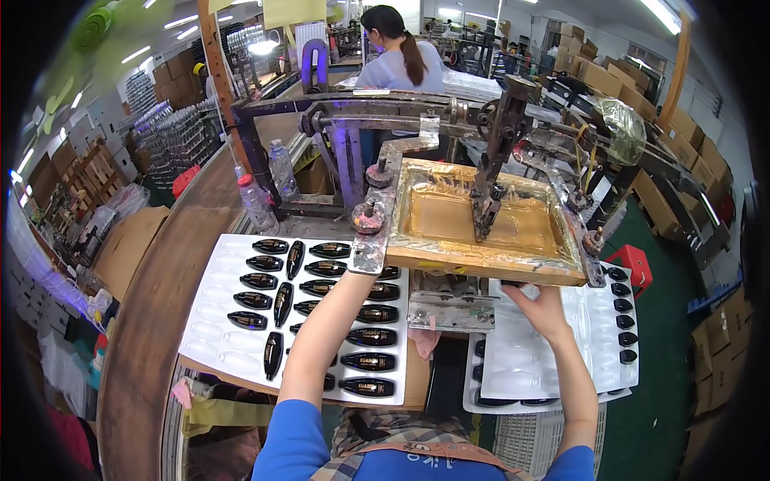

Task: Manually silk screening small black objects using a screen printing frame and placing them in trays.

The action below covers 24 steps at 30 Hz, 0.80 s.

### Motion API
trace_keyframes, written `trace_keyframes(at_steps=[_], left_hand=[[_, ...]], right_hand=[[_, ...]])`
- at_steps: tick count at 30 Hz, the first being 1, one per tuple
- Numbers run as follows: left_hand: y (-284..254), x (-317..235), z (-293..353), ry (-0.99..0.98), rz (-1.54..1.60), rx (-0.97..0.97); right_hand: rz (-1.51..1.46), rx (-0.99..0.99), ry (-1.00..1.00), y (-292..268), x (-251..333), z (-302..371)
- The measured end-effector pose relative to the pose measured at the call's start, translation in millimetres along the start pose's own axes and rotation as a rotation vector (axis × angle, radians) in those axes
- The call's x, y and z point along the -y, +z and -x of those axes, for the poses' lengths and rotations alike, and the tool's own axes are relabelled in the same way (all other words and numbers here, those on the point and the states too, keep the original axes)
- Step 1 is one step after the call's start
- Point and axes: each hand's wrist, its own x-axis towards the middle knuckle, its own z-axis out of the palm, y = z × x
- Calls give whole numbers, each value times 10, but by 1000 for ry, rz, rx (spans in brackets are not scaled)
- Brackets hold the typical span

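Below the wooden frame [488, 264] I should move my right hand [542, 311] gently, avoiding its edge; my left hand is hidden there. I cannot tell either grip.

On our right, cardboard boxes [682, 149] stand by a pale wall [726, 120], with green floor [670, 345] and a red stool [635, 263] nearer us. Tube lights [662, 15] glow overhead; leftward, we see a wooden post [214, 64] and long brown tabletop [138, 329].

Ahead of you is a person [391, 74]; brown boxes [601, 79] pile up on your right; a red stool [639, 268] stands there too.
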Motion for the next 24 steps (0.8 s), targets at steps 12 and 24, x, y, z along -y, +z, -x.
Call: trace_keyframes(at_steps=[12, 24], left_hand=[[-1731, -1443, 1611, 14, -407, -621], [-2747, -1203, 2594, -160, -541, -918]], right_hand=[[190, 93, -149, 378, 27, 21], [1128, -206, 795, -1723, -2202, 1610]])
